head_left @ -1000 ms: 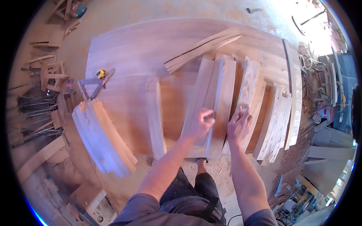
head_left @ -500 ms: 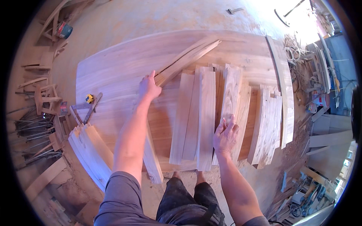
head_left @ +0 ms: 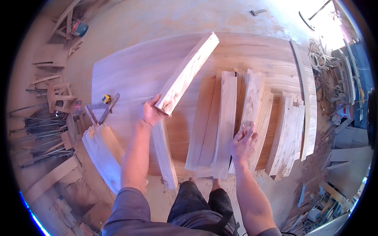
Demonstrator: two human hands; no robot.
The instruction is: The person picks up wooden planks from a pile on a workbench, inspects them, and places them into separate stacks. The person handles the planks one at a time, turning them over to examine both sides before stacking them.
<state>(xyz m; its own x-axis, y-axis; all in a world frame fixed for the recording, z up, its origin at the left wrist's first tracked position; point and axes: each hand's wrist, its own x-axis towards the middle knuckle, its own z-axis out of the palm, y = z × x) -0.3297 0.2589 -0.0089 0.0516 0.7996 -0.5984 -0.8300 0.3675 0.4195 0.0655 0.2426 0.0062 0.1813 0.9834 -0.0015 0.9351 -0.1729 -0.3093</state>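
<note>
My left hand (head_left: 150,112) grips a pale wooden board (head_left: 189,72) by its near end. The board slants up and away to the right, its broad, knotted face showing. Over the row of boards, my right hand (head_left: 243,146) is closed, fingertips pinched; whatever small thing they may hold is too small to name. Beneath it lies a grained board (head_left: 251,100), and just left of it a lighter board (head_left: 226,118) rests on two darker boards (head_left: 204,122). A single short board (head_left: 164,153) lies below my left hand, sticking out past the near edge of the large wooden panel (head_left: 130,74).
At left are stacked boards (head_left: 104,153), a triangular square (head_left: 107,111) and a yellow tape measure (head_left: 106,98). More boards (head_left: 285,133) and a long strip (head_left: 301,90) lie at right. Clamps and bars (head_left: 43,129) crowd the far left; a hammer (head_left: 258,12) lies on the floor.
My left hand has turned and lifted the board, so its pale face now shows and it points more steeply away. My right hand keeps its place over the boards. The whole view has shifted slightly.
</note>
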